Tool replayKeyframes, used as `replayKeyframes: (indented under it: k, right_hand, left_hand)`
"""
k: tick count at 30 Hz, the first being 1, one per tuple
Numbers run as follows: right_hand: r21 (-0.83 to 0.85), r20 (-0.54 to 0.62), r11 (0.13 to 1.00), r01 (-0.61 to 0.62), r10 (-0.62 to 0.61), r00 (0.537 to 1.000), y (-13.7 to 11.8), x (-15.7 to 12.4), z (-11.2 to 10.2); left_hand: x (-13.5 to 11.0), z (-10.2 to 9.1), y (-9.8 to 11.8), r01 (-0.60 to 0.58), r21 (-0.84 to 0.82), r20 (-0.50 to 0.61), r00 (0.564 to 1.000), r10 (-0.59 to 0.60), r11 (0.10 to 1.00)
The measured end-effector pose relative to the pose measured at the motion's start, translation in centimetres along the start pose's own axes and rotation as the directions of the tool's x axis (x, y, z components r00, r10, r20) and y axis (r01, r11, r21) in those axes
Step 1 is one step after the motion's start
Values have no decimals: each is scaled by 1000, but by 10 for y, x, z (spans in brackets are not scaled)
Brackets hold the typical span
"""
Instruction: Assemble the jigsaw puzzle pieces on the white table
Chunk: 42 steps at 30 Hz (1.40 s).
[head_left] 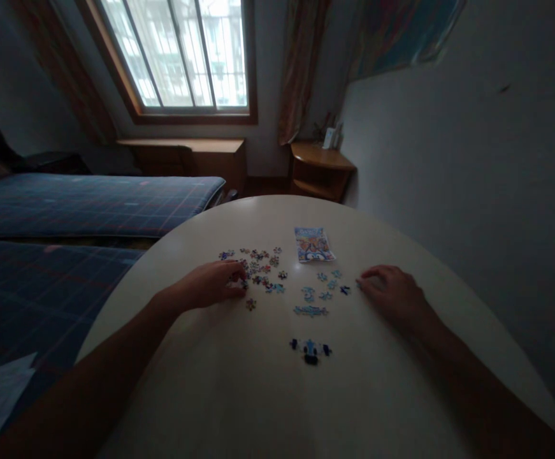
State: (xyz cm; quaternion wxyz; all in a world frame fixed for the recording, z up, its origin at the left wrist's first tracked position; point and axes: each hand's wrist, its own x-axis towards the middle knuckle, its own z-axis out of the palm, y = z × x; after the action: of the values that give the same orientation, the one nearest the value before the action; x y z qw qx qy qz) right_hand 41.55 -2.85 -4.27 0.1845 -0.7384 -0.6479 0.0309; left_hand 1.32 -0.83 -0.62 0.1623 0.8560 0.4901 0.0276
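Your left hand (215,284) bends over mixed puzzle pieces (258,280); I cannot tell if it grips one. Your right hand (394,294) touches a small piece (359,284), grip also unclear. Blue pieces (308,294) lie apart on the tabletop (239,389), probably keeping colours separate.
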Motion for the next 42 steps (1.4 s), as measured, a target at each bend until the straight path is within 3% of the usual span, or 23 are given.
replayKeyframes:
  k: [10,21,32,39,42]
  right_hand:
    - [-2,-1,1000,12,-12,1000,1,0,1]
    - [0,-9,1000,3,-3,1000,-2,-1,0]
    - [3,-23,1000,-5,5,1000,1,0,3]
    - [72,-47,997,-5,8,999,-5,-2,-1]
    - [142,-109,984,110,-95,989,-18,-9,-6]
  left_hand:
    - [1,2,4,57,5,-14,998,-57,998]
    - [-2,2,3,-18,-96,10,1000,19,995]
    - [0,-1,12,32,-127,11,999,-31,991]
    - [0,-1,29,9,-329,-113,992,-49,944]
    - [-1,10,50,-77,-384,-222,975,-11,920]
